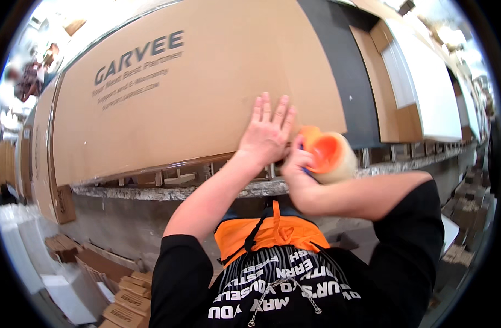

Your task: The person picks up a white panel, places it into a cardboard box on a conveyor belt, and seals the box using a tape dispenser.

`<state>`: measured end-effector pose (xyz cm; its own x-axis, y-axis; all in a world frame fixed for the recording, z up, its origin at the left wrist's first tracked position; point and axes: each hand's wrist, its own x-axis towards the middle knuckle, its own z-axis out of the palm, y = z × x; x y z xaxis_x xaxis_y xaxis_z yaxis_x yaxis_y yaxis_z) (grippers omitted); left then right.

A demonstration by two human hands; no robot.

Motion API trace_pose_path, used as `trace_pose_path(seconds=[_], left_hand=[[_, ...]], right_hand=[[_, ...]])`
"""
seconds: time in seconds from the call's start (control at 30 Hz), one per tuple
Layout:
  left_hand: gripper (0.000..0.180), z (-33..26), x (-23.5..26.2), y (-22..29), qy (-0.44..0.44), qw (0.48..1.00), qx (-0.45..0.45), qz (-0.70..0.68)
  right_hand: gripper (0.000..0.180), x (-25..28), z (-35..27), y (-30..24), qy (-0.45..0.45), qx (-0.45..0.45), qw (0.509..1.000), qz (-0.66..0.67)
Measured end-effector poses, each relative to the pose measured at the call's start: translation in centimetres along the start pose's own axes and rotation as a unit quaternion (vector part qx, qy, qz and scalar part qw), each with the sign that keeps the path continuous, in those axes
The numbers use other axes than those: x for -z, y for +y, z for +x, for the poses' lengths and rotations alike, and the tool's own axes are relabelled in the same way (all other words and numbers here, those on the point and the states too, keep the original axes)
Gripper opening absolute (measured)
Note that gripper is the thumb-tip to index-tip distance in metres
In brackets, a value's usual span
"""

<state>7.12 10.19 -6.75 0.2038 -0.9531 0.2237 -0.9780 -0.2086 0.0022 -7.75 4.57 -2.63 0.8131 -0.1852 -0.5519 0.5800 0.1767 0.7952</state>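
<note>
Carton (206, 104) under my flat L hand (265, 134), nr edge. R hand (298, 167) grips tape gun (344, 159); dark gap (359, 104) on R.

a dark grey flat surface (350, 82) runs along the upper right, and on it stands an open brown cardboard carton (379, 90) with a smooth white rectangular panel (428, 82) along its right part. a worn, whitish-edged rail (195, 191) curves across the middle. at lower left, pale white blocks (72, 298) stand beside a pile of small brown cardboard boxes (127, 306). more brown stacked boxes (469, 205) fill the right rim. a blurred person in dark patterned clothing (29, 82) is at upper left.
</note>
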Motion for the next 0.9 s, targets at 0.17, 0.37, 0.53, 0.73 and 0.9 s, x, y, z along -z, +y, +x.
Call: trace_pose_path(seconds=[0.17,0.37,0.53,0.73,0.9], left_hand=[[0.1,-5.6,2.5,-4.8,-0.009,0.996,-0.003,-0.084],[0.129,-22.8,7.5,-20.8,-0.023,0.995,0.091,0.026],[0.14,-19.7,7.2,-17.8,-0.098,0.988,0.12,0.013],[0.097,-11.1,3.2,-11.7,0.018,0.978,0.169,-0.123],[0.075,-7.9,2.2,-9.7,-0.001,0.889,0.454,0.05]], right_hand=[[0.042,-5.9,-6.0,-0.9,-0.272,0.393,0.705,0.523],[0.073,-9.3,-14.0,-1.6,-0.023,-0.077,0.181,0.98],[0.083,-9.9,-2.0,3.5,0.227,-0.239,-0.196,0.923],[0.055,-9.4,19.2,11.2,0.221,-0.108,-0.214,0.945],[0.05,-16.5,31.4,11.2,0.281,-0.36,0.171,0.873]])
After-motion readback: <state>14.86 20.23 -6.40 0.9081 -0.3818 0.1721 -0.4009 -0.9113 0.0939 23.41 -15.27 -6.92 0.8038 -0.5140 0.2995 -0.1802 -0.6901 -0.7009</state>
